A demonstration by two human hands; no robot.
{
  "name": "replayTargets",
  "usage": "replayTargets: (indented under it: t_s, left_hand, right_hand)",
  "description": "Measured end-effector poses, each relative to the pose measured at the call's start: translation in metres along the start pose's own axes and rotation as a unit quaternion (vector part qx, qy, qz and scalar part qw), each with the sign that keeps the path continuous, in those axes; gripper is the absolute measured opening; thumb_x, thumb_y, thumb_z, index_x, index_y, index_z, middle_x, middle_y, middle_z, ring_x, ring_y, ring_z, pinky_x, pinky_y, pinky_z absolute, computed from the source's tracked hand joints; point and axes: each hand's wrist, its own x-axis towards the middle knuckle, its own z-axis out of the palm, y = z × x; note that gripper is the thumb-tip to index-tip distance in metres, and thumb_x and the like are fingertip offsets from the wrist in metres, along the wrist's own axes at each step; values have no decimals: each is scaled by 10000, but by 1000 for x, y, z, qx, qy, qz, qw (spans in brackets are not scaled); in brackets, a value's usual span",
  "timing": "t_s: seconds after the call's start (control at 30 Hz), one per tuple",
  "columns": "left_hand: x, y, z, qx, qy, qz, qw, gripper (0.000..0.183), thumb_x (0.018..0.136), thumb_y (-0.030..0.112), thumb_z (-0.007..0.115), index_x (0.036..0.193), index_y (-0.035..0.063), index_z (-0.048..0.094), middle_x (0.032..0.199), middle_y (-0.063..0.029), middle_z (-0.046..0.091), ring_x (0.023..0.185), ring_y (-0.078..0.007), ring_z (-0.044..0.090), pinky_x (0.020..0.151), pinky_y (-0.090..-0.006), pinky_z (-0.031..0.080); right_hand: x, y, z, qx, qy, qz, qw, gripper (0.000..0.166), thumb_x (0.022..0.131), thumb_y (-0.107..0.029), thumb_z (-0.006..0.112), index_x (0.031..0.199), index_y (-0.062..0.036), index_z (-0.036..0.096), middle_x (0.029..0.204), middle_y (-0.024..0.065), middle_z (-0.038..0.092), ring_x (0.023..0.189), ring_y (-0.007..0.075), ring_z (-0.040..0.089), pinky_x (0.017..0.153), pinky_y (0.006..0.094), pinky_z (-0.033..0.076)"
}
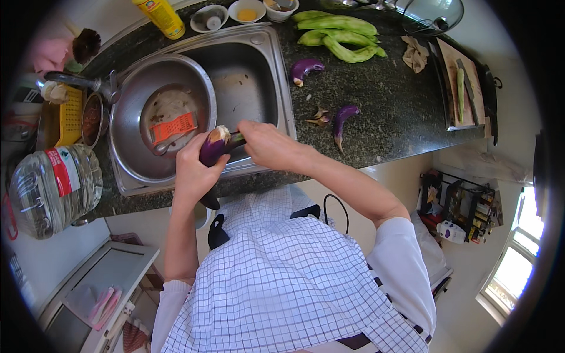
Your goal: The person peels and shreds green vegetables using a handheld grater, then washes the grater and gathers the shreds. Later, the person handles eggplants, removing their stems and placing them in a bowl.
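My left hand [198, 170] grips a purple eggplant [211, 148] at the sink's near edge, its pale, bare end turned up. My right hand [267, 145] is closed on a dark piece [237, 140] that meets the eggplant's end; whether it is the stem part or a tool's handle I cannot tell. To the right on the granite counter lie two smaller eggplants, one curved [307, 69] and one slimmer [344, 121], with eggplant caps [321, 118] between them. A steel basin [128, 150] in the sink holds a little water, an orange grater [173, 127] and what looks like a spoon.
The double sink [284, 103] is in front. Long green beans [337, 31] lie at the back. At right, a cutting board [450, 70] bears a knife [468, 92]. A large plastic bottle [57, 189] stands left, near a yellow basket [70, 115]. Small bowls [247, 11] line the back.
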Motion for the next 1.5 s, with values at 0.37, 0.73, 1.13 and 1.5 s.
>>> replayTargets:
  t_s: [0.37, 0.73, 1.13, 1.5]
  left_hand:
    - [-2, -3, -11, -110, -42, -51, 992, 391, 647, 23, 691, 1023, -3, 586, 890, -60, 622, 819, -114, 569, 780, -254, 443]
    - [-4, 0, -10, -208, -79, -136, 965, 419, 656, 71, 717, 1045, -3, 579, 894, -62, 624, 744, -113, 574, 648, -236, 473]
    - [11, -5, 6, -371, -181, -294, 862, 459, 703, 210, 689, 1078, 10, 517, 820, -76, 639, 640, -107, 591, 413, -199, 420]
    - [12, -11, 17, -294, -217, -260, 894, 514, 681, 238, 713, 1084, 7, 492, 811, -103, 637, 613, -119, 603, 404, -198, 416]
  right_hand:
    - [-17, -8, -40, 289, -101, 15, 952, 284, 805, -55, 447, 1069, 26, 516, 759, 105, 614, 664, 150, 594, 587, 285, 476]
    - [-32, -4, -39, 370, -62, -53, 926, 386, 831, -47, 400, 1204, 42, 444, 820, 88, 613, 663, 133, 580, 630, 271, 495]
    - [-18, 8, -37, 17, 54, -94, 994, 307, 806, -87, 469, 1080, 52, 485, 818, 220, 595, 747, 370, 588, 657, 398, 468]
    - [-29, 17, -17, -91, 114, -19, 989, 181, 743, -120, 513, 717, 58, 490, 626, 239, 559, 581, 407, 563, 553, 461, 461]
